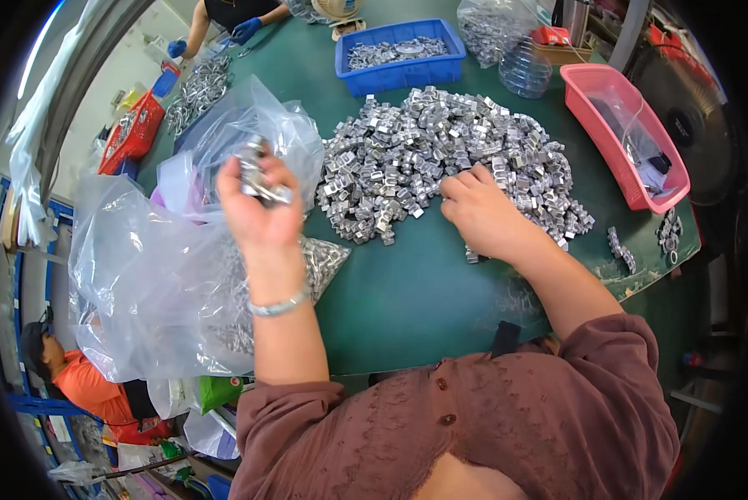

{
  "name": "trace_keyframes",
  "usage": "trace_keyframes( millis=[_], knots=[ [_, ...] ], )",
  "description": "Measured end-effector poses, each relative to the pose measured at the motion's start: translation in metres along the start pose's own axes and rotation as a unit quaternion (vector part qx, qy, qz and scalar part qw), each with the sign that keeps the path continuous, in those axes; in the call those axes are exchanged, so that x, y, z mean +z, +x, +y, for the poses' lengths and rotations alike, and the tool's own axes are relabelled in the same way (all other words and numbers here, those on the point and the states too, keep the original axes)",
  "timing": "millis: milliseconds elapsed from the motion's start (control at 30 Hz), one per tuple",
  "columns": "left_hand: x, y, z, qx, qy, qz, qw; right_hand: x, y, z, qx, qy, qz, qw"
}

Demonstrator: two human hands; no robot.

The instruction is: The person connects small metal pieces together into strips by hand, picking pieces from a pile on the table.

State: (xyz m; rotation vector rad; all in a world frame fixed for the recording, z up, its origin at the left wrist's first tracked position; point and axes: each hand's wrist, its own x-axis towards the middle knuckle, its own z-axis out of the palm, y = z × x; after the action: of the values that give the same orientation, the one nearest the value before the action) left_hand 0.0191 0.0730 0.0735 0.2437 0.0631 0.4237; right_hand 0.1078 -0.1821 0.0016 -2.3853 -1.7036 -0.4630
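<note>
A broad heap of small, shiny metal pieces [440, 142], blocky and looped, lies on the green table [407, 300]. My left hand [261, 217], raised to the left of the heap, has its fingers curled around several metal pieces [255, 175], slightly blurred. At the front of the heap, my right hand [486, 218] is bent down into the pieces with its fingers closed; what they pinch is hidden. Beneath and beside my left forearm lies a large clear plastic bag [149, 275] full of small metal parts.
A blue bin [403, 79] of metal parts stands behind the heap. At right are a pink basket [624, 137], a clear plastic jar [525, 71] and a fan [682, 125]. A red basket [132, 133] is far left. Gloved co-worker hands [246, 31] show at the back; another person [95, 383] is lower left.
</note>
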Motion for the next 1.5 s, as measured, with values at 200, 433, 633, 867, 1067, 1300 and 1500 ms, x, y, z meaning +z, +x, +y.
trace_keyframes(
  millis=[200, 433, 633, 867, 1067, 1300, 1500],
  knots=[
    [0.004, 0.054, 0.059, 0.336, 0.255, 0.229, 0.877, -0.001, 0.008, -0.001, 0.003, 0.123, -0.037, 0.992],
    [-0.004, 0.037, 0.017, 0.395, 0.497, 0.206, 0.745, 0.003, 0.009, 0.004, 0.091, 0.366, 0.085, 0.922],
    [-0.01, -0.032, -0.087, 0.083, 0.572, -0.021, 0.816, -0.011, 0.008, 0.001, 0.1, 0.462, 0.167, 0.865],
    [-0.036, -0.057, -0.113, -0.091, 0.503, -0.028, 0.859, -0.021, 0.011, -0.012, 0.049, 0.436, 0.199, 0.876],
    [-0.049, -0.052, -0.108, -0.077, 0.441, -0.05, 0.893, -0.017, 0.006, -0.003, 0.062, 0.537, 0.129, 0.832],
    [-0.054, -0.051, -0.1, -0.113, 0.378, -0.105, 0.913, -0.019, 0.009, -0.007, 0.152, 0.745, 0.001, 0.65],
    [-0.054, -0.053, -0.104, -0.044, 0.397, -0.113, 0.91, -0.016, 0.008, -0.006, 0.153, 0.736, 0.001, 0.66]
  ],
)
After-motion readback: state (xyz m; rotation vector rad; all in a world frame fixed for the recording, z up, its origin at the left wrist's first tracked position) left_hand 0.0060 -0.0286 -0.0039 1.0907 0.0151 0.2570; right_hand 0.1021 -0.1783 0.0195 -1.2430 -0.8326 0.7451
